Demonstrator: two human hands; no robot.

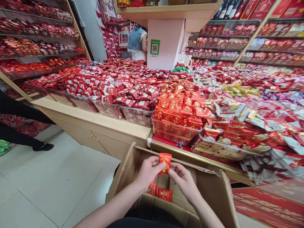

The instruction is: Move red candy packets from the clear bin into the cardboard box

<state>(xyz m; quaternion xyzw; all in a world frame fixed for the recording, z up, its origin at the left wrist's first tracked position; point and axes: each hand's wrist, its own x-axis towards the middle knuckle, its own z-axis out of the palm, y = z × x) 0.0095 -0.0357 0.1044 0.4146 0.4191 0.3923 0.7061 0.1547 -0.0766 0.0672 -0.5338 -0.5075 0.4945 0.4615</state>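
Note:
A small red candy packet [165, 158] with gold lettering is upright above an open cardboard box [211, 186]. My left hand [148, 172] pinches it, thumb across its front. My right hand [184, 180] has its thumb and fingers closed at the packet's lower right edge. Below my hands, a few more red packets [164, 194] lie at the bottom of the box, partly hidden by my left hand and the near flap. Just beyond the box, a clear plastic bin [175, 134] is heaped with similar red and gold packets.
Bins of purple-red candies [139, 109] stand along the wooden counter [95, 118]. To the right is a bin of durian packets [218, 145]. A pillar [163, 47] rises behind. One person [137, 42] stands at the back; another's leg [26, 120] shows at left.

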